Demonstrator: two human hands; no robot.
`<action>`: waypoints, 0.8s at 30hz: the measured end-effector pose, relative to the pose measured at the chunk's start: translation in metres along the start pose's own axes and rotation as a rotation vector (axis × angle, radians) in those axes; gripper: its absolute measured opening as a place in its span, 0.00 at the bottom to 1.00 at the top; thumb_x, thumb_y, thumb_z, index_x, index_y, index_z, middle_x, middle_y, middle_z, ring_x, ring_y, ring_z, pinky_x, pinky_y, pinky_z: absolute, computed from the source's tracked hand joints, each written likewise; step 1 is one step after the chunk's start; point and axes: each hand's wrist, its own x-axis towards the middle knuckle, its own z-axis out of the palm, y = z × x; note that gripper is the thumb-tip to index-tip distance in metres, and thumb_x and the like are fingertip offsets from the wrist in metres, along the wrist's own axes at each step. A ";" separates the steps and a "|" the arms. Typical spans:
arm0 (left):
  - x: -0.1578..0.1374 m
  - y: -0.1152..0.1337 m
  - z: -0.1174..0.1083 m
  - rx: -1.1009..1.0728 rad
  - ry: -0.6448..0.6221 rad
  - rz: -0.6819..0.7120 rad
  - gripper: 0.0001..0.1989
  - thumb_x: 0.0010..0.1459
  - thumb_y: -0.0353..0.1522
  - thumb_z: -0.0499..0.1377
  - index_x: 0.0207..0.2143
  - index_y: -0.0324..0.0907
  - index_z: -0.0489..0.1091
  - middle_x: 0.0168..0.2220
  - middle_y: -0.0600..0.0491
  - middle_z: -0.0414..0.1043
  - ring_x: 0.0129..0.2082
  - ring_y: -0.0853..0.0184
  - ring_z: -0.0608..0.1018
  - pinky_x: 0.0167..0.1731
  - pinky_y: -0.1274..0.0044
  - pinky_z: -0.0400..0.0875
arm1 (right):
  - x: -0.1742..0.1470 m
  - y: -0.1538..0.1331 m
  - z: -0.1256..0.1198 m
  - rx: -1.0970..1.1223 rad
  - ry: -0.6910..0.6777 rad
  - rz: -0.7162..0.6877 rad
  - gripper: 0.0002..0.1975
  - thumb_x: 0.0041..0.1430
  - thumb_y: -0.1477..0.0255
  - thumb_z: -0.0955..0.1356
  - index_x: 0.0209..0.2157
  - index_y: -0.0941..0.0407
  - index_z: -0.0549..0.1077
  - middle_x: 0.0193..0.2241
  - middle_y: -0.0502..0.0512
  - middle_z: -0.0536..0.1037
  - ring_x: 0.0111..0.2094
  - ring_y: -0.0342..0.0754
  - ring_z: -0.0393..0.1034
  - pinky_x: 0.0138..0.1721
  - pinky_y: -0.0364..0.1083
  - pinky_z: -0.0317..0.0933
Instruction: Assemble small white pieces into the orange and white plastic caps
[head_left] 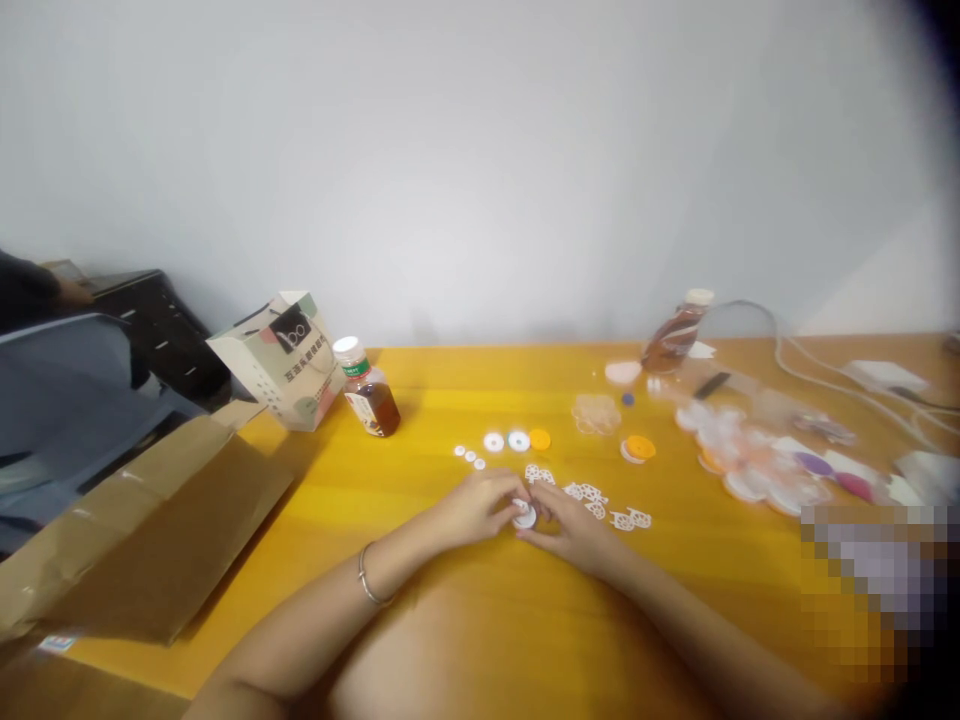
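Note:
Close together over the middle of the table, my left hand (491, 503) and my right hand (568, 527) both grip a small white disc (526, 517). The fingers of both hands are bent around its edge, and its far side is partly hidden. Just beyond my right hand lie several white cut-out pieces with spoked, wheel-like shapes (586, 492). Past my left hand is a short row of tiny white rings (470, 456). Further back sit two larger white rings (518, 441) and an orange disc (540, 440) side by side.
A paper bag (281, 365) and a bottle of brown drink (367, 390) stand at back left, near an open cardboard box (150, 540). On the right are another bottle (677, 333), a flower-shaped clear tray (750, 460), an orange disc (640, 448) and white cables (817, 375).

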 end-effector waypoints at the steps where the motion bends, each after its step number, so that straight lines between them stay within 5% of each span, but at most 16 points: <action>1: 0.000 0.001 0.001 0.018 -0.001 0.010 0.04 0.54 0.27 0.52 0.33 0.39 0.64 0.33 0.52 0.69 0.35 0.70 0.70 0.38 0.79 0.63 | 0.000 0.000 0.000 0.001 0.005 -0.001 0.05 0.51 0.69 0.66 0.28 0.55 0.65 0.26 0.50 0.65 0.29 0.46 0.59 0.30 0.44 0.56; 16: -0.003 -0.001 0.009 0.037 0.048 0.032 0.04 0.54 0.26 0.51 0.32 0.39 0.65 0.32 0.52 0.69 0.33 0.71 0.70 0.36 0.82 0.63 | 0.000 -0.004 -0.001 -0.047 0.003 -0.006 0.05 0.51 0.69 0.65 0.27 0.55 0.64 0.26 0.51 0.66 0.30 0.47 0.60 0.31 0.44 0.56; 24: 0.014 0.007 -0.007 0.018 0.062 0.053 0.14 0.55 0.38 0.53 0.42 0.40 0.64 0.36 0.50 0.69 0.37 0.68 0.71 0.39 0.78 0.63 | -0.004 -0.002 -0.004 0.068 0.047 -0.029 0.09 0.48 0.67 0.67 0.33 0.54 0.68 0.31 0.53 0.70 0.32 0.48 0.63 0.34 0.45 0.58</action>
